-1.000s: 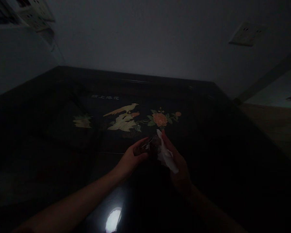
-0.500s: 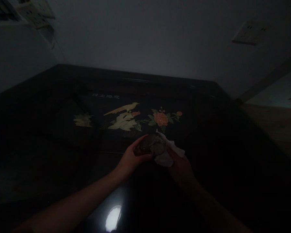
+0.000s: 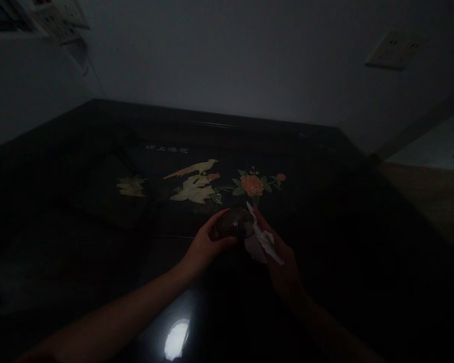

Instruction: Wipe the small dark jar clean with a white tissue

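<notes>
Held sideways in my left hand [image 3: 207, 241] is a dark, glassy round cup [image 3: 227, 224], fingers behind it and thumb along its near side. The dim light hides its exact shape. My right hand [image 3: 283, 262] grips a crumpled white tissue [image 3: 264, 241] close against the cup's right end. Whether tissue and cup touch I cannot tell. Both hands are above a glossy black table [image 3: 227, 312].
Inlaid in the tabletop are a pale bird [image 3: 192, 169], an orange flower [image 3: 251, 185] and white characters [image 3: 166, 148]. A bright light reflection [image 3: 177, 339] shows near the front. Behind the table stands a wall [image 3: 219, 60] with a socket plate [image 3: 395, 50].
My right hand has turned, and the tissue now stands nearly edge-on at the cup's right end instead of spread out. My left hand keeps holding the cup in nearly the same place.
</notes>
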The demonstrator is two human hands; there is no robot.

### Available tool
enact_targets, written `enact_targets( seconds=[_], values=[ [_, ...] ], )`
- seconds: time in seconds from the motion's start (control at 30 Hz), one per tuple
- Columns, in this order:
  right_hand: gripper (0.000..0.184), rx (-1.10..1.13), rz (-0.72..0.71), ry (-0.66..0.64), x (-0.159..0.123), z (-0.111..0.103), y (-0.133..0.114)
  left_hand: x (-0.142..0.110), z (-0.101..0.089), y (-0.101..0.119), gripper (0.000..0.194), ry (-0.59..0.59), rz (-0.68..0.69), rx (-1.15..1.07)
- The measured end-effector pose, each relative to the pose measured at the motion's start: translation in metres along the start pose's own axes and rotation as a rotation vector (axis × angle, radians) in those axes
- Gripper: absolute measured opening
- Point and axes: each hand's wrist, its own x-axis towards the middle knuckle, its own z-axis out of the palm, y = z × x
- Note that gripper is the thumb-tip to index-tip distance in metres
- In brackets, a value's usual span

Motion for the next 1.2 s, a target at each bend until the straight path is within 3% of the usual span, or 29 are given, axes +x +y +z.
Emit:
enact_targets(
  seconds=[0.27, 0.5, 0.6, 0.7, 0.8, 1.0, 1.2],
  values=[
    [0.058, -0.548, -0.546, -0.203, 0.001, -0.002, 0.003, -0.001, 0.002, 0.002, 0.071, 0.023, -0.029, -0.031],
    [0.061, -0.747, -0.727, -0.253, 0.004, 0.003, -0.002, -0.003, 0.002, 0.001, 0.074, 0.043, -0.09, 0.021],
    [0.063, -0.735, -0.692, -0.257, 0.001, 0.004, 0.004, -0.002, 0.0, -0.001, 0.07, 0.01, -0.095, 0.012],
    [0.063, -0.627, -0.585, -0.175, -0.003, 0.006, 0.01, -0.002, -0.002, -0.002, 0.069, -0.049, -0.063, -0.002],
    [0.057, -0.461, -0.422, -0.098, -0.006, 0.007, 0.01, -0.003, -0.001, 0.001, 0.073, -0.091, -0.039, -0.032],
    [0.048, -0.04, 0.05, 0.076, -0.002, 0.012, -0.004, -0.007, 0.002, 0.005, 0.075, -0.084, -0.072, -0.057],
    [0.047, 0.097, 0.215, 0.132, 0.003, 0.013, -0.005, -0.006, 0.0, 0.003, 0.079, -0.08, -0.066, -0.026]
  ],
)
